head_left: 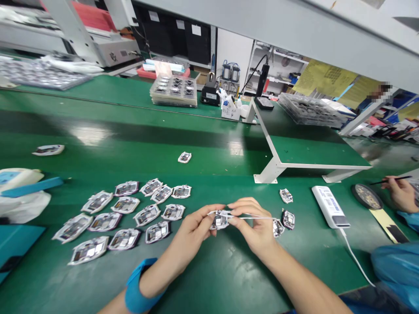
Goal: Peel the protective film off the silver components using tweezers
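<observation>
Near the front middle of the bench, my left hand (198,222) pinches a small electronic housing (218,220), white-rimmed with metal and circuit parts inside. It looks like an open smartwatch case. My right hand (253,224) is closed around a thin white stick (257,217), whose inner end meets the top right edge of the housing. The stick's exact kind is unclear. To the right of my right hand lie a few similar housings, one dark-rimmed (288,219) and one white-rimmed (286,196). Several more, such as this housing (157,231), are spread out left of my left hand.
A low green-topped stand (321,146) rises at the back right. On the right lie a white power bank (329,205) with a cable and a round dark dish (367,196). Beside it is another person's hand (399,194) with a thin dark tool. Stacked trays (173,91) stand behind.
</observation>
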### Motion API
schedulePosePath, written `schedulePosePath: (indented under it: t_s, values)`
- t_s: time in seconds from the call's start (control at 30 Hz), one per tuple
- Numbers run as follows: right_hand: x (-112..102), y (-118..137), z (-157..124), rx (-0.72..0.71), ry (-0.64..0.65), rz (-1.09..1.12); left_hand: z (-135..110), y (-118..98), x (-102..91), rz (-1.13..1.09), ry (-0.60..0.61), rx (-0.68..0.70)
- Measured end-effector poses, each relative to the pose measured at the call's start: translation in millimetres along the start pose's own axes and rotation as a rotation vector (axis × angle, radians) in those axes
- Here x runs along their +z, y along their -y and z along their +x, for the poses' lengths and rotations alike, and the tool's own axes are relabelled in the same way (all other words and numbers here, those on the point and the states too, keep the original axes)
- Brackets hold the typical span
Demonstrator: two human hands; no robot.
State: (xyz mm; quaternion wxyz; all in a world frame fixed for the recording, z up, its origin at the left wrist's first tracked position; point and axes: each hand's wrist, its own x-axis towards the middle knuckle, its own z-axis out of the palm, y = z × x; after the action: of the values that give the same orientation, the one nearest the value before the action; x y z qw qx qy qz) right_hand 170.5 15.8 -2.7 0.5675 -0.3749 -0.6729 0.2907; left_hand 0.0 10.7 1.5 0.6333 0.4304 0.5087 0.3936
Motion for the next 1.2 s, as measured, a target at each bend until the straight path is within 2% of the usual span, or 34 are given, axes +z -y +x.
schedulePosePath:
  t_s: [0.13,0.3,0.47,0.6,0.8,0.9,1.03,1.2]
  values:
    - [-3,-1,0,0.168,0.024,0.101,-1,-2,0.0,0.018,-0.003,0.007]
    - [-4,-3,1,0.315,0.043,0.103,-4,-5,-0.8,0.01,-0.022,0.013]
    - [-3,-7,4,0.471,0.041,0.199,-5,-6,-0.8,-0.124,-0.002,-0.085]
    - [-3,-7,2,0.441,-0.008,0.21,-4,-7,-0.5,-0.278,0.021,-0.137]
    - [-4,-3,2,0.406,-0.057,0.174,-2,-12,0.4,-0.257,0.031,-0.174]
    - [-5,-3,3,0.412,-0.056,0.152,-1,-10,-0.6,-0.163,0.031,-0.12]
    - [-5,-1,3,0.421,-0.021,0.152,3,4,-3.8,0.028,0.017,0.011]
    - [-5,-1,5,0.437,-0.013,0.168,2,6,-1.8,0.098,0.014,0.066]
